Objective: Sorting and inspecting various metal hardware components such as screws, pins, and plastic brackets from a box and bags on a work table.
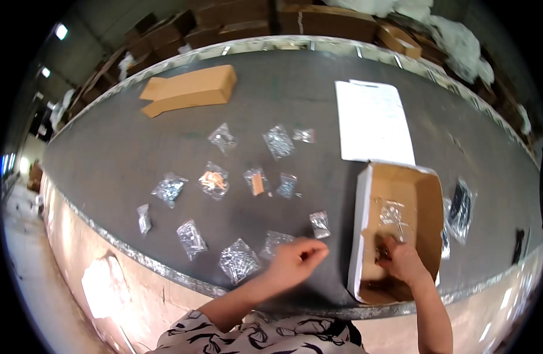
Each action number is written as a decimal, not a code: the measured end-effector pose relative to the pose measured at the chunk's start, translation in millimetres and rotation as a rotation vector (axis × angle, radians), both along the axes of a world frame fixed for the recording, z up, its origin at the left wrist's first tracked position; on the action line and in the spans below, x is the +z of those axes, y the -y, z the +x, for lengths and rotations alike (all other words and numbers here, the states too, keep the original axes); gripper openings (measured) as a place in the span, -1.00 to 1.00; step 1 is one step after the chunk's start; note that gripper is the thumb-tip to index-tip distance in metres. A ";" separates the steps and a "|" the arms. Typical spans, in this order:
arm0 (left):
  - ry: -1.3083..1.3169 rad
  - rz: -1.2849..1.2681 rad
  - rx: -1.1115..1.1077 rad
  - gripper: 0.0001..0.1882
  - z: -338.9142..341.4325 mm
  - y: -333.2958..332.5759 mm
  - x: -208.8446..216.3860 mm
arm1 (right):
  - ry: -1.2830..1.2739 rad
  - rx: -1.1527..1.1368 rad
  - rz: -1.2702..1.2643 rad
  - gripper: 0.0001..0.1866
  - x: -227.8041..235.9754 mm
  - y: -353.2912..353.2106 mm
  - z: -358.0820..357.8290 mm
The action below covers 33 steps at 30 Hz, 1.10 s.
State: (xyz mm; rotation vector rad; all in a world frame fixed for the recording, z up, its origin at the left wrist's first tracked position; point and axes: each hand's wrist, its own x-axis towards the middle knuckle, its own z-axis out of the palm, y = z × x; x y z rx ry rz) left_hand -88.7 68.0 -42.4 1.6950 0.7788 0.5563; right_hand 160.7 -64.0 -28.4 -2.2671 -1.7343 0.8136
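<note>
My right hand (403,262) reaches into a white-sided cardboard box (425,194) with a brown inside. Its fingers are closed low in the box, and what they hold is hidden. Beyond the fingertips lie small clear bags with metal bits (392,213). My left hand (296,259) hovers over the table, left of the box, with fingers curled together; I cannot make out anything in them. Partly behind it is a clear plastic bag (276,241). A bag of screws (239,261) lies left of that hand, and a small hardware bag (320,224) lies just beyond it.
Several more hardware bags spread over the dark table (295,88), one with orange pieces (213,180). An open cardboard carton (192,88) lies at the far left. White paper sheets (375,121) touch the box's far end. Bagged black parts (460,209) lie right of the box.
</note>
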 end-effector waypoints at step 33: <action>0.098 0.208 1.694 -0.82 -423.8 -148.8 -68.6 | -0.332 -0.574 0.648 -0.84 50.6 38.4 -60.3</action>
